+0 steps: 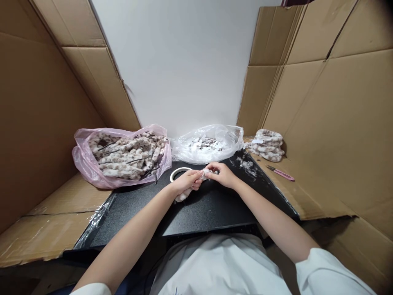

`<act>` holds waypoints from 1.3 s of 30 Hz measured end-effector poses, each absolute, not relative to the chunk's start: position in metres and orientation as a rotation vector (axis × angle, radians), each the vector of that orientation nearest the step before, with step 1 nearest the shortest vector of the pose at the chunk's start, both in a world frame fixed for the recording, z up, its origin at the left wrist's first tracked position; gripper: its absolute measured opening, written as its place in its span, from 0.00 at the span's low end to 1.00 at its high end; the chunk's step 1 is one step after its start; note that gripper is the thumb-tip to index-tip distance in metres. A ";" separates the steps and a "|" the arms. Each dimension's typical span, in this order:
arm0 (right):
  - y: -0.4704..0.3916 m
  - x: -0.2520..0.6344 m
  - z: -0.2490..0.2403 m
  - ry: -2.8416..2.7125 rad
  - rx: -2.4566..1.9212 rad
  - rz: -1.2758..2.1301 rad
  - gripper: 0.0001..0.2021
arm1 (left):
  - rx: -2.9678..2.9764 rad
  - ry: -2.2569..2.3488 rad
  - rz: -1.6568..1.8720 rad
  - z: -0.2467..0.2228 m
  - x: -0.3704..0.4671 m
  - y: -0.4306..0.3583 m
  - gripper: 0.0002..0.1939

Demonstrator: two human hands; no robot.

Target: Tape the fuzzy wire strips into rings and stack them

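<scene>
A fluffy white-and-brown furry band (183, 195) is pinched between both my hands above the black table. My left hand (188, 181) has its fingers closed round the band, and part of it hangs out below that palm. At the band's upper end, my right hand (221, 174) grips the fur between thumb and fingers. The hands almost touch, and the fingers hide much of the piece between them. Just behind my left hand lies a white ring (174, 173), like a roll of tape, partly covered by the hand.
A pink plastic bag (80, 150) full of similar furry bands and dark strips stands at left. Behind my hands lies a clear bag (232, 137) of small white labels. Furry bands (267, 145) are stacked at right, near pink-handled snips (284, 175). Loose fluff (247, 165) lies on the black table (135, 217); cardboard walls (331, 114) flank it.
</scene>
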State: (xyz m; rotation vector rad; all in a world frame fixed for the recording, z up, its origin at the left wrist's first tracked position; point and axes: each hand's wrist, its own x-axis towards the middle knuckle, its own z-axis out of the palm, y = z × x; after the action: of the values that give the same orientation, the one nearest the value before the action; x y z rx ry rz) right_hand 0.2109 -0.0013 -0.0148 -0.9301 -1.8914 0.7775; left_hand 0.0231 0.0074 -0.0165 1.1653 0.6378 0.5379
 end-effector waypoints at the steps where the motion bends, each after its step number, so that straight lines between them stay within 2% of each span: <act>1: -0.001 0.211 -0.015 -1.891 -0.926 0.773 0.07 | 1.163 0.641 0.541 -0.016 0.023 0.007 0.17; 13: -0.002 0.215 -0.015 -2.052 -0.811 0.518 0.04 | 1.195 0.661 0.594 -0.018 0.024 0.005 0.14; 23: 0.002 0.213 -0.018 -1.933 -0.833 0.620 0.09 | 1.138 0.586 0.792 -0.017 0.031 0.002 0.17; 30: 0.002 0.211 -0.022 -1.953 -0.836 0.632 0.11 | 1.110 0.564 0.732 -0.019 0.027 0.005 0.19; 39: 0.005 0.211 -0.021 -1.987 -0.848 0.653 0.14 | 1.115 0.523 0.691 -0.019 0.025 0.005 0.13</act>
State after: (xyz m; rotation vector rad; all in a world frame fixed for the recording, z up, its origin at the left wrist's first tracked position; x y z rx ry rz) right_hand 0.2107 0.0054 -0.0215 -0.8485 -1.9869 0.6530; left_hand 0.0249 0.0050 -0.0187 1.1147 0.5229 0.6906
